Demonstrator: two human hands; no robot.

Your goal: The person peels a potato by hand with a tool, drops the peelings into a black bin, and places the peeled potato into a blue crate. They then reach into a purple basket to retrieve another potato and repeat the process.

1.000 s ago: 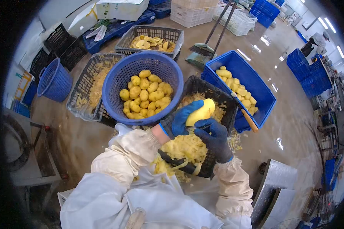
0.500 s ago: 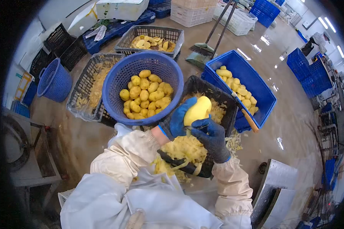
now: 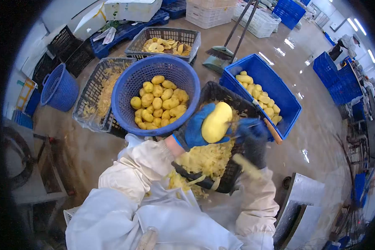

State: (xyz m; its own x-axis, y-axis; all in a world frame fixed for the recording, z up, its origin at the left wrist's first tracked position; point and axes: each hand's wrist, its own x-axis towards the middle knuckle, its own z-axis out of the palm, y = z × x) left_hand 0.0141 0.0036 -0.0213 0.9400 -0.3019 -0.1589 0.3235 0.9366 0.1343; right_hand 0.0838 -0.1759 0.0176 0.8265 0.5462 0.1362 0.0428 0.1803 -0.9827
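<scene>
My left hand (image 3: 196, 129), in a blue glove, is closed around a large peeled potato (image 3: 216, 121). To its right is my gloved right hand (image 3: 253, 135), smeared by motion, its fingers curled near the potato; whatever is in them is too blurred to make out. A pale strip of peel (image 3: 246, 166) hangs in the air beneath it, also blurred. Below both hands a black crate (image 3: 206, 93) holds a heap of peelings (image 3: 206, 160). At the left, a round blue basket (image 3: 123, 114) contains unpeeled potatoes (image 3: 157, 103).
Peeled potatoes (image 3: 260, 98) lie in a blue bin (image 3: 289, 110) at the right; a wooden-handled tool (image 3: 273, 132) rests across its rim. Crates of peelings (image 3: 108, 89) and potato pieces (image 3: 164, 46) stand behind and left of the basket. A broom (image 3: 221, 52) and dustpan (image 3: 216, 63) are further back.
My right hand has moved right, away from the potato, and a strip of peel has come loose below it. The potato has tilted slightly in my left hand, showing more of its side.
</scene>
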